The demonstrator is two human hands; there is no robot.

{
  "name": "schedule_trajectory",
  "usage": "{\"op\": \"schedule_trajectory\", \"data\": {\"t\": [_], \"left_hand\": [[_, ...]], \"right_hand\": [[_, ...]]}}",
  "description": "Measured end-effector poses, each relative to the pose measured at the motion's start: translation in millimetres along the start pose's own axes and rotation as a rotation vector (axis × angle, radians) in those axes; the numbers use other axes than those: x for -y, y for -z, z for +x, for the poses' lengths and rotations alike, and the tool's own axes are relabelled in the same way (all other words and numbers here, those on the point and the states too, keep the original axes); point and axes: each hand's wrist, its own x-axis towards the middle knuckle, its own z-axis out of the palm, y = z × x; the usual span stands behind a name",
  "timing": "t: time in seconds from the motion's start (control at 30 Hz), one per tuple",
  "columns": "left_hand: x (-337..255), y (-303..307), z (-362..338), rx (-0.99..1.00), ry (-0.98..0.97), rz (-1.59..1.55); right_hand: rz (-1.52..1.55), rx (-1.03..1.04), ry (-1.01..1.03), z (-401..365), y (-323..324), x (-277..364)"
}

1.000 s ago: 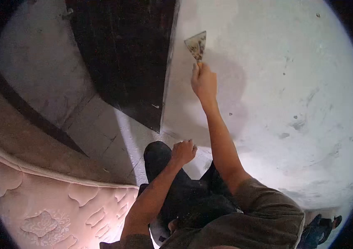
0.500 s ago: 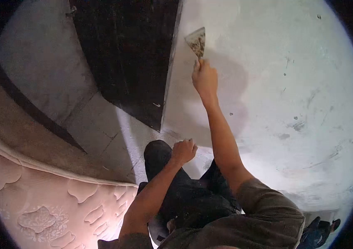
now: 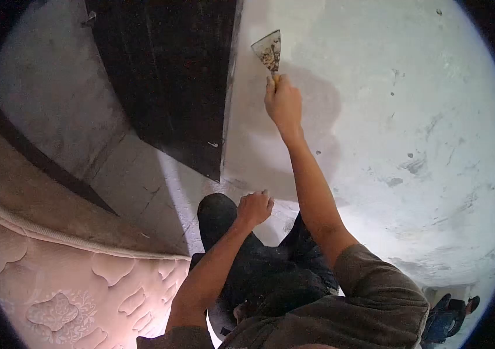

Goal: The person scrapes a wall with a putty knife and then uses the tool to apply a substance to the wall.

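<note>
My right hand point(image 3: 284, 106) is wrapped round the yellowish handle of a putty knife point(image 3: 267, 52). Its broad metal blade is smeared with dried material and points up, over the pale wall point(image 3: 369, 122) close to the dark door panel's edge. A shadow of hand and arm falls on the wall just to the right. Lower down, my left hand point(image 3: 255, 208) is closed with curled fingers in front of my knee; the inside of the fist is hidden, and I cannot tell what is in it.
A dark door panel point(image 3: 171, 75) stands left of the wall. Behind it lies a grey tiled floor point(image 3: 137, 174). A pink quilted mattress point(image 3: 61, 273) fills the lower left. Dark marks and small holes dot the wall; another person point(image 3: 448, 320) shows at the lower right.
The view has shifted slightly, so door and wall sit further left and up. My right hand and the putty knife have moved a little up along the wall; the left hand stays closed.
</note>
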Motion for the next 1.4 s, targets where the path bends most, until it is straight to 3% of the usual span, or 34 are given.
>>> {"op": "schedule_trajectory", "data": {"t": [0.17, 0.23, 0.6, 0.73, 0.93, 1.0, 1.1, 1.13, 1.37, 1.4], "left_hand": [[-1, 5, 3, 0.052, 0.035, 0.059], [-2, 3, 0, -0.025, 0.014, 0.046], [0, -3, -2, 0.021, 0.003, 0.038], [6, -2, 3, -0.015, -0.007, 0.048], [1, 3, 0, 0.007, 0.026, 0.024], [-3, 7, 0, 0.039, 0.033, 0.018], [-3, 5, -1, 0.038, 0.004, 0.001], [-3, 5, -1, 0.0, -0.028, -0.01], [-5, 8, -1, 0.019, 0.022, 0.031], [-8, 12, -2, 0.049, 0.049, 0.03]], "right_hand": [[0.014, -0.04, 0.044, 0, 3, 7], [-0.025, -0.067, 0.05, 0, 4, 4], [0.018, 0.001, 0.062, 15, -11, 7], [0.114, -0.102, 0.087, -2, 10, 6], [0.412, -0.066, -0.166, -27, 63, -27], [0.508, -0.227, -0.159, -33, 81, -26], [0.392, -0.292, -0.03, -34, 69, -41], [0.314, -0.219, 0.045, -34, 68, -43], [0.335, -0.272, 0.014, -37, 61, -52], [0.233, -0.188, 0.054, -35, 59, -55]]}}
